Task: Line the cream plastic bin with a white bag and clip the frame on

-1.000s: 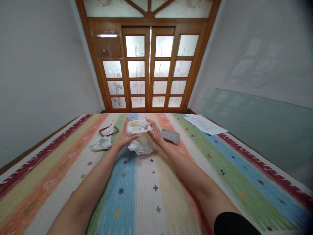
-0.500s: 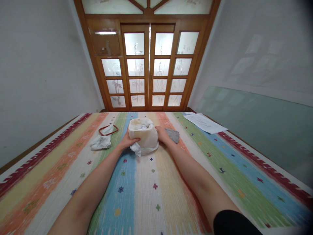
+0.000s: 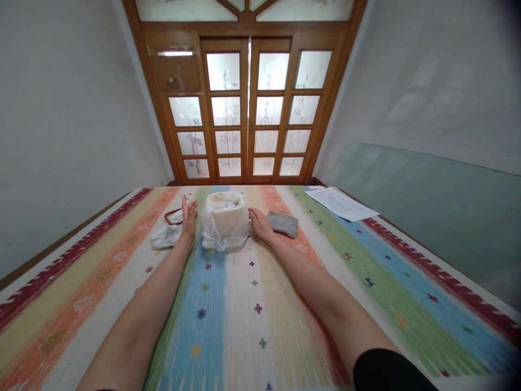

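Observation:
A small cream bin (image 3: 230, 221) stands upright on the striped cloth, with a thin white plastic bag (image 3: 209, 233) loosely around its outside. Its inside is mostly hidden. To the bin's left, my left hand (image 3: 189, 218) is raised open, fingers up, with a gap between it and the bin. My right hand (image 3: 260, 224) is at the bin's right side, fingers stretched toward it, the tips at or against the bag. Behind my left hand lie a crumpled white plastic bag (image 3: 165, 238) and a brown-red rectangular ring (image 3: 171, 217), partly covered by the hand.
A folded grey cloth (image 3: 284, 224) lies just right of my right hand. Printed paper sheets (image 3: 342, 204) rest at the table's far right edge. A multicoloured striped tablecloth (image 3: 244, 326) covers the table. Wooden doors (image 3: 249, 108) with glass panes stand beyond.
The bin has shifted left and turned somewhat, and the bag now hangs around its front. My left hand has let go and moved left. The right hand has moved slightly left with the bin.

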Tool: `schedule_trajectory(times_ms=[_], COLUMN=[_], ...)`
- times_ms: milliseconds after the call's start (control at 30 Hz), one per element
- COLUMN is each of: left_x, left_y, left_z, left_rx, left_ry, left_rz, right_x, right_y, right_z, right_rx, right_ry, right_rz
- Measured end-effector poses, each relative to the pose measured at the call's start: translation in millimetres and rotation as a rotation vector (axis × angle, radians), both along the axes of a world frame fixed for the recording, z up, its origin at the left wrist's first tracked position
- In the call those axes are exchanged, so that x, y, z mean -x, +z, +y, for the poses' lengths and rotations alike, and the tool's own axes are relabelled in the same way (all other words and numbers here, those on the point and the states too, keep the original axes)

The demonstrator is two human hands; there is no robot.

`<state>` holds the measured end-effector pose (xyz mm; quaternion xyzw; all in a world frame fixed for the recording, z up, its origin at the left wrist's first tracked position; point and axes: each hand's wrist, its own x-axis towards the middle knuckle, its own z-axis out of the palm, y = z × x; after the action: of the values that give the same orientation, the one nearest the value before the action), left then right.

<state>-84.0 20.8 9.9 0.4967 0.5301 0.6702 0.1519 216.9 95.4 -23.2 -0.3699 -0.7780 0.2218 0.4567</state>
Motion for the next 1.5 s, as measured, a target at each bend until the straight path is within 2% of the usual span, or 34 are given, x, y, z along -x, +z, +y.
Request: schedule_trajectory(times_ms=[100, 200, 300, 400, 533, 667, 733, 833, 933, 1033, 1133, 1267, 1367, 1500], left_x=[26, 46, 54, 55, 46, 33, 26, 11, -12, -41, -68, -89, -96, -98], left_y=[0.3, -7.3, -17.1, -21.7, -16.6, 1.0, 16.4, 47.9, 81.6, 103.8, 107.6, 97.4, 92.0, 89.9], left_z=[0, -6, -12, -17, -21, -24, -24, -24, -30, -41, -50, -53, -52, -54], left_rx=[0.195, 0.414, 0.632, 0.687, 0.639, 0.551, 0.483, 0.338, 0.106, -0.054, -0.056, -0.044, -0.054, -0.053], left_ry=[0.323, 0.479, 0.507, 0.482, 0.504, 0.512, 0.52, 0.489, 0.379, 0.194, 0.024, -0.085, -0.105, -0.06], left_rz=[0.213, 0.533, 0.685, 0.772, 0.856, 0.845, 0.812, 0.757, 0.757, 0.821, 0.898, 0.922, 0.927, 0.948], right_x=[2, 5, 7, 6, 5, 5, 6, 6, 6, 6, 6, 5, 5, 6], right_y=[1.2, 3.1, 5.8, 8.9, 12.0, 12.8, 12.7, 12.8, 13.8, 15.4, 15.8, 13.7, 12.1, 12.1], right_z=[-7, -16, -22, -26, -27, -28, -27, -27, -28, -30, -31, -30, -27, -25], right_rx=[0.027, 0.06, 0.073, 0.072, 0.072, 0.072, 0.068, 0.067, 0.071, 0.072, 0.061, 0.027, -0.002, -0.021], right_ry=[0.045, 0.078, 0.073, 0.06, 0.049, 0.046, 0.049, 0.049, 0.048, 0.044, 0.039, 0.042, 0.045, 0.023], right_rz=[-0.05, -0.135, -0.167, -0.172, -0.18, -0.187, -0.19, -0.191, -0.186, -0.175, -0.161, -0.146, -0.14, -0.149])
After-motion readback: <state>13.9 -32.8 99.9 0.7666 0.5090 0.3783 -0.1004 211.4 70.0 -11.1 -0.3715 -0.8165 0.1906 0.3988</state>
